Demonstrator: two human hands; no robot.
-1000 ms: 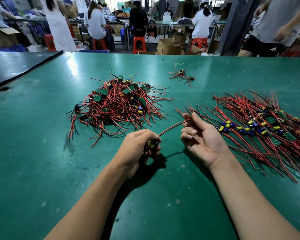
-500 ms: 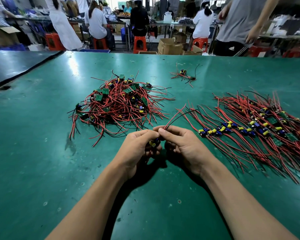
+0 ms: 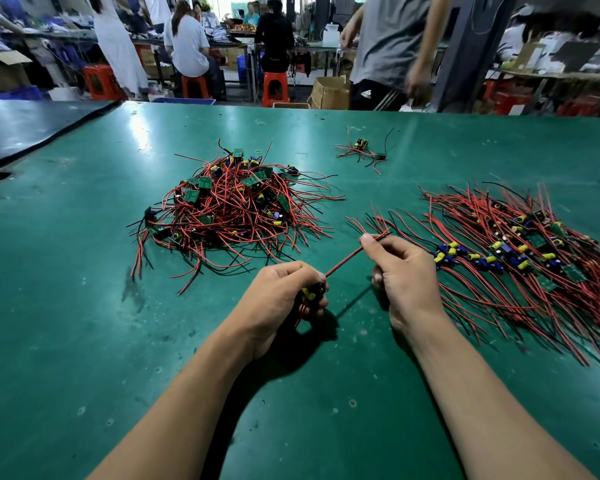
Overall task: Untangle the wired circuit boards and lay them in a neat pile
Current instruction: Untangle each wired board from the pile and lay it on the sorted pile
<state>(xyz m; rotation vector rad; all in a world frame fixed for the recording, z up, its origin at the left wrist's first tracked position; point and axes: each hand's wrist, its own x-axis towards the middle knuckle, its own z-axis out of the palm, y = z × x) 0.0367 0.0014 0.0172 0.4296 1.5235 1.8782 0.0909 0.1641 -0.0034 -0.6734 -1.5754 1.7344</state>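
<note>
My left hand (image 3: 279,297) is closed around a small wired circuit board (image 3: 313,292) with yellow and blue parts showing at the fingertips. Its red wires (image 3: 343,263) run up and right to my right hand (image 3: 404,275), which pinches them near their ends between thumb and forefinger. A tangled heap of boards and red and black wires (image 3: 232,211) lies beyond my left hand. To the right, a laid-out pile of boards (image 3: 520,258) has its wires running roughly parallel.
The green table mat (image 3: 84,323) spreads all around. A small separate cluster of wired boards (image 3: 362,150) lies further back. A dark mat (image 3: 25,126) adjoins at the far left. Beyond the far edge a person walks past, others sit on red stools near cardboard boxes.
My right hand has slid up and right along the red wires, away from my left hand, pulling them straight. The left hand has stayed put. The person in grey behind has walked left.
</note>
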